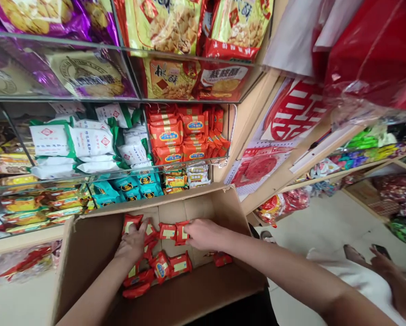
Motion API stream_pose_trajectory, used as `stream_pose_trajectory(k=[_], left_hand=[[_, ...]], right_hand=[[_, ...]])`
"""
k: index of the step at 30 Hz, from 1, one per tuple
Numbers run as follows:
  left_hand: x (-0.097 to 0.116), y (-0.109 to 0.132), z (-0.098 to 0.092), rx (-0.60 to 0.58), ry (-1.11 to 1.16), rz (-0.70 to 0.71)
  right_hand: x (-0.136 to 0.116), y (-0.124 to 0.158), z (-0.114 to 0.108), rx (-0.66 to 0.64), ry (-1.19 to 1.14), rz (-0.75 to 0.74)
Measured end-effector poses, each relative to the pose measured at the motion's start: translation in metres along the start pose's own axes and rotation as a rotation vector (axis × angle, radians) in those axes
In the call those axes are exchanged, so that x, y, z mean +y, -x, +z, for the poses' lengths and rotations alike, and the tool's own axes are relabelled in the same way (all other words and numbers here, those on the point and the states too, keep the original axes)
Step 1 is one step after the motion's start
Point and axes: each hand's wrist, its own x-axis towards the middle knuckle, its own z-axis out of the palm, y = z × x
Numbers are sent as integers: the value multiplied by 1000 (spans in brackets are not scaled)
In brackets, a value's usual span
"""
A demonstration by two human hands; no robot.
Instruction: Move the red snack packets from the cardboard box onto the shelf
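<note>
Both of my hands reach into an open cardboard box [228, 199]. Small red snack packets [181, 264] lie loose on its bottom, most of them left of centre. My right hand [206, 234] pinches the end of one red snack packet [181, 232]; its fingertips are partly hidden. Near the left side of the box, my left hand [132, 244] has its thumb and fingers closed about another red snack packet [132, 220]. More red packets touch or lie close to that hand. A single packet [222, 259] rests apart, beneath my right forearm.
Behind the box, glass-edged shelves hold stacked red packets [193, 124], white-and-green packets [90, 138] and teal packets [135, 184]. Large yellow-and-red bags [172, 27] fill the shelf above. A wooden shelf side [239, 136] stands at right. Another person's hand [383, 258] shows at lower right.
</note>
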Motion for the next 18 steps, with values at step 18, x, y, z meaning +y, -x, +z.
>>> stream_pose_trajectory(k=[18], left_hand=[[-3,13,-2,-49,73,106]], right_hand=[[31,-59,92,-162,-222,276]])
